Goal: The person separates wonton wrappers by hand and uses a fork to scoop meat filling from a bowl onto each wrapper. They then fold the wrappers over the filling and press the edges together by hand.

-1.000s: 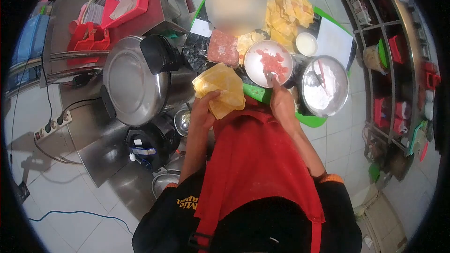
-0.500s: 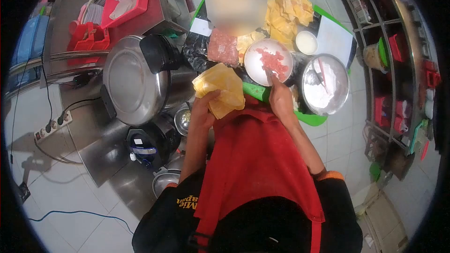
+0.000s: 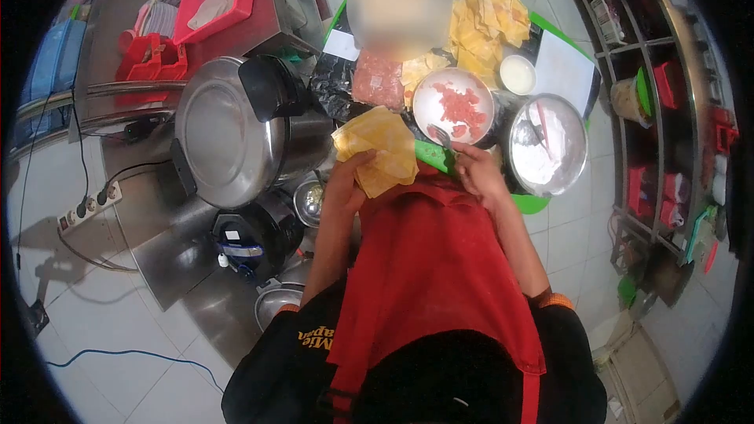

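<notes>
My left hand [image 3: 348,182] is closed on a stack of yellow wonton wrappers [image 3: 383,149], held in front of the red apron. In my right hand [image 3: 481,174] is a metal fork [image 3: 442,137], its tines over the near rim of a white bowl [image 3: 422,96]. Pink minced meat [image 3: 462,110] lies spread inside that bowl. Whether any meat sits on the fork is too small to tell. A metal bowl [image 3: 583,149] of white powder, with a pink-handled utensil in it, stands to the right. Behind it is a small white bowl [image 3: 517,74] with pale contents.
Behind the bowls lie a pack of pink meat [image 3: 377,78] and more yellow wrappers [image 3: 488,20]. A large lidded steel pot [image 3: 228,133] stands left, above a black appliance [image 3: 251,243]. A shelf rack [image 3: 648,94] runs along the right. A blurred pale shape covers the far middle.
My right hand has drawn back from the bowl toward me, bringing the fork from the meat to the near rim. My left hand still holds the wrappers, shifted slightly right.
</notes>
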Tool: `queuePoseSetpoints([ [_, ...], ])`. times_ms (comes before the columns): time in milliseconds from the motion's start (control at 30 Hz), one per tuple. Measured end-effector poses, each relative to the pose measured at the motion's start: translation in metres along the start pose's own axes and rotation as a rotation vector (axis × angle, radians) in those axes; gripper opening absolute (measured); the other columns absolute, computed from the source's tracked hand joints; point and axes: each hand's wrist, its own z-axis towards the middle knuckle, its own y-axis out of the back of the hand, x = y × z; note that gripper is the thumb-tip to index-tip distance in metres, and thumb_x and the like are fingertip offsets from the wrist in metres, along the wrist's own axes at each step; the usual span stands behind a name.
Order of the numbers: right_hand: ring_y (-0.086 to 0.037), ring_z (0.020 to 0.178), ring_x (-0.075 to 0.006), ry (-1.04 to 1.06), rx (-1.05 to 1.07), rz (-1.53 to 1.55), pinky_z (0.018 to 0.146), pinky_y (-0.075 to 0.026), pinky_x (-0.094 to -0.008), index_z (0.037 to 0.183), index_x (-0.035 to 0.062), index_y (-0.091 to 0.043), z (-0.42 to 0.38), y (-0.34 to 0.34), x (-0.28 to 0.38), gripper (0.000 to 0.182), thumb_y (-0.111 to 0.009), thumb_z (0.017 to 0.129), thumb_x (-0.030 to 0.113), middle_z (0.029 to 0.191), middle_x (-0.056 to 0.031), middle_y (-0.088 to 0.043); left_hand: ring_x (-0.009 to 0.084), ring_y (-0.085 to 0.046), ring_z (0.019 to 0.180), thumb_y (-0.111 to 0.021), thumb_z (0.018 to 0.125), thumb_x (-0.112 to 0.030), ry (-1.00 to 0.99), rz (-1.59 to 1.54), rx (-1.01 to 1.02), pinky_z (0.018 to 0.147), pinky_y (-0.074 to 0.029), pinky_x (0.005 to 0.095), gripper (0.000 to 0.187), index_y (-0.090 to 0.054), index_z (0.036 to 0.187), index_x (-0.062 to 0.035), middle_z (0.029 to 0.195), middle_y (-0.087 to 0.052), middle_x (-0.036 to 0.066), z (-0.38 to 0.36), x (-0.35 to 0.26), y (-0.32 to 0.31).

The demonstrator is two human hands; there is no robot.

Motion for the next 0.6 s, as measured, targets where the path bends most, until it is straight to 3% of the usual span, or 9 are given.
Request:
queuePoseSetpoints([
  [67,-0.032,0.041,-0.0050,-0.194,0.247,0.567,0.035,-0.028,-0.0209,0.132,0.0010,-0.053,-0.010,0.016,0.019,0.037,-0.048,0.095,0.004,0.067,0.0008,-0.048,0.0295,-0.060,0.116,-0.063,0.087,0.001,0.020,0.000,0.012,0.098,-0.052,0.0423,0.052,-0.044,0.136,0.0000,0.127,-0.058,0.014,-0.001,-0.001,-0.002],
  [100,-0.029,0.041,-0.0016,-0.195,0.243,0.623,0.033,-0.021,-0.0176,0.135,0.0004,-0.049,-0.021,0.015,0.033,0.039,-0.048,0.096,0.004,0.066,0.0011,-0.046,0.0295,-0.060,0.116,-0.062,0.087,0.002,0.038,-0.002,0.024,0.098,-0.052,0.0425,0.052,-0.044,0.136,0.0002,0.127,-0.058,0.014,-0.002,-0.001,-0.004],
  [200,-0.030,0.040,-0.0022,-0.122,0.290,0.698,0.032,-0.023,-0.0188,0.134,0.0011,-0.050,-0.034,0.019,0.042,0.037,-0.049,0.098,0.006,0.068,0.0001,-0.048,0.0297,-0.060,0.116,-0.062,0.087,0.003,0.092,-0.015,0.046,0.099,-0.052,0.0433,0.052,-0.044,0.136,-0.0004,0.127,-0.058,0.014,-0.001,-0.003,-0.012],
  [333,-0.030,0.042,-0.0020,-0.036,0.277,0.620,0.035,-0.023,-0.0185,0.134,0.0017,-0.051,-0.047,0.007,0.056,0.036,-0.049,0.099,0.008,0.069,0.0010,-0.048,0.0294,-0.060,0.116,-0.061,0.086,0.003,0.047,-0.001,0.131,0.098,-0.052,0.0436,0.052,-0.044,0.136,-0.0013,0.127,-0.057,0.014,-0.004,-0.006,-0.028],
  [400,-0.033,0.047,-0.0020,0.180,0.224,0.444,0.041,-0.027,-0.0178,0.134,0.0018,-0.051,-0.043,0.001,0.049,0.035,-0.050,0.100,0.008,0.070,0.0021,-0.049,0.0289,-0.060,0.116,-0.062,0.086,0.004,0.085,-0.011,0.167,0.098,-0.053,0.0429,0.054,-0.044,0.136,-0.0021,0.128,-0.057,0.014,-0.004,-0.007,-0.032],
  [600,-0.043,0.058,-0.0019,0.490,0.158,0.064,0.051,-0.033,-0.0178,0.123,0.0013,-0.057,-0.022,-0.006,0.020,0.025,-0.052,0.099,0.007,0.075,0.0023,-0.054,0.0284,-0.059,0.117,-0.063,0.085,0.005,0.091,-0.047,0.213,0.098,-0.052,0.0417,0.056,-0.043,0.137,-0.0009,0.128,-0.057,0.014,-0.013,-0.012,-0.045],
])
